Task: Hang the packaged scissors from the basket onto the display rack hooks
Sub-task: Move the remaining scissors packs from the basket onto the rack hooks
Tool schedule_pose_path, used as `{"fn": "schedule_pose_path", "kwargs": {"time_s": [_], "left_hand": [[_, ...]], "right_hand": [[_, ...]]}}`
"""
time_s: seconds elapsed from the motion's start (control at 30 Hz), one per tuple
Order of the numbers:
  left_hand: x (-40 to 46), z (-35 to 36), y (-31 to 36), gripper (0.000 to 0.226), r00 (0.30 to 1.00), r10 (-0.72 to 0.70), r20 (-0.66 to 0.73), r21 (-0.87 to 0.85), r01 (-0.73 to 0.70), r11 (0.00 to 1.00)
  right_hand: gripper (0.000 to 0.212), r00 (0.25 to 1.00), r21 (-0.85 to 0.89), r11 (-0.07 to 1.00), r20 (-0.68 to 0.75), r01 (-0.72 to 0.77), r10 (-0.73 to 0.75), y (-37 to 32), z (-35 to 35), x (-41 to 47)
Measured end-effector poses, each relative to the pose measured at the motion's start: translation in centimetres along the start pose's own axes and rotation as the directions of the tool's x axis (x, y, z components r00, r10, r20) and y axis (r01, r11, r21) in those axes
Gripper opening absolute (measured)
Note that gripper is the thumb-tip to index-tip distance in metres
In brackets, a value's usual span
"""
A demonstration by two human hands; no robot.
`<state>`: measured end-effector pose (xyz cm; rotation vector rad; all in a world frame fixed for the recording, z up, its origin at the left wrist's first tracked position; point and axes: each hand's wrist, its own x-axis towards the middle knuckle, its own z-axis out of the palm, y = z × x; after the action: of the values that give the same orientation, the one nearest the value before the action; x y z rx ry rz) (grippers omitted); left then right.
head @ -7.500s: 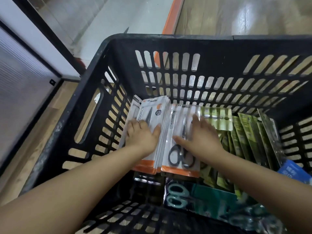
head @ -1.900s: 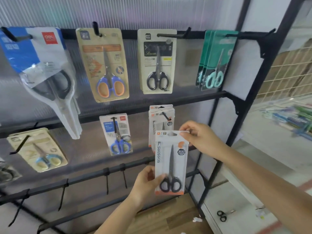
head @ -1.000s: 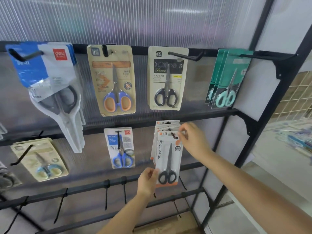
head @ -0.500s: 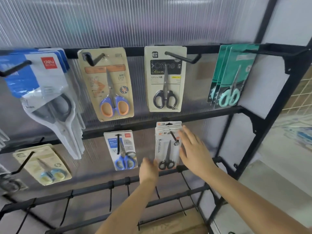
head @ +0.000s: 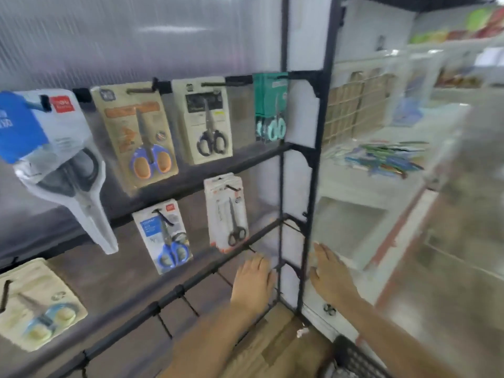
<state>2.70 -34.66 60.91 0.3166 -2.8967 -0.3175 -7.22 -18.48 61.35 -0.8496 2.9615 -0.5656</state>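
Head cam's blurry, but I see the white scissors pack (head: pixel 227 211) hanging on its rack hook (head: pixel 232 188); left hand (head: pixel 253 282) and right hand (head: pixel 331 274) flat, fingers straight, holding nothing.

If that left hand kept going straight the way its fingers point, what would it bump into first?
Probably the black rack bar just above the left hand, then the white scissors pack hanging over it. The blur makes depth uncertain, so the hand may pass in front.
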Motion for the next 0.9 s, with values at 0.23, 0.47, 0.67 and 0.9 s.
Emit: {"fn": "schedule_pose_path", "kwargs": {"time_s": [0.23, 0.47, 0.67, 0.9], "left_hand": [[-4.9, 2.8, 8.5, 0.051, 0.960, 0.272, 0.067, -0.191, -0.256, 0.948], [-9.5, 7.5, 16.6, 0.040, 0.846, 0.474, 0.243, -0.360, -0.375, 0.855], [-12.2, 12.2, 18.9, 0.035, 0.778, 0.501, 0.379, -0.303, -0.407, 0.862], [-12.9, 22.0, 19.5, 0.026, 0.733, 0.390, 0.558, -0.223, -0.320, 0.921]], "right_hand": [[0.056, 0.917, -0.008, 0.920, -0.087, -0.392, 0.390, 6.1, -1.2, -15.9], [0.054, 0.745, 0.010, 0.754, -0.149, -0.657, 0.651, 11.4, -2.1, -28.8], [0.047, 0.631, 0.061, 0.636, -0.086, -0.769, 0.771, 14.7, 0.7, -34.6], [0.067, 0.613, 0.138, 0.600, 0.083, -0.788, 0.786, 20.6, 8.6, -36.3]]}}
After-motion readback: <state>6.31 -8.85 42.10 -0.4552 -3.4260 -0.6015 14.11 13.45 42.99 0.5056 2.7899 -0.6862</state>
